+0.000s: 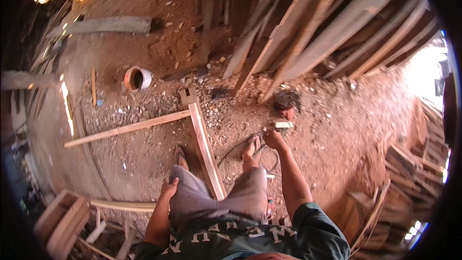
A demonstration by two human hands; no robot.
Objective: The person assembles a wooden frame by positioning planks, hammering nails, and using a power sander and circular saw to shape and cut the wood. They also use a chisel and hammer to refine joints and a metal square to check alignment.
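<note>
My left hand (169, 187) lies against my left thigh, thumb showing, its other fingers partly hidden; it holds nothing I can see. My right hand (274, 139) reaches low on the right with its fingers closed. What it grips, if anything, is too small to make out. Just beyond it are a pale yellow block (283, 125) and a red and dark object (287, 110), blurred. A thick wooden beam (204, 149) runs between my legs, with a notch near its far end. A long wooden strip (127, 128) meets it there and extends left.
Leaning boards (308, 29) fill the far right. A white bucket (137, 78) stands on the rubble-strewn floor. A dark cable (231, 153) loops around my right foot. Stacked wood offcuts (414, 163) lie at right; wooden pieces (62, 221) sit at near left.
</note>
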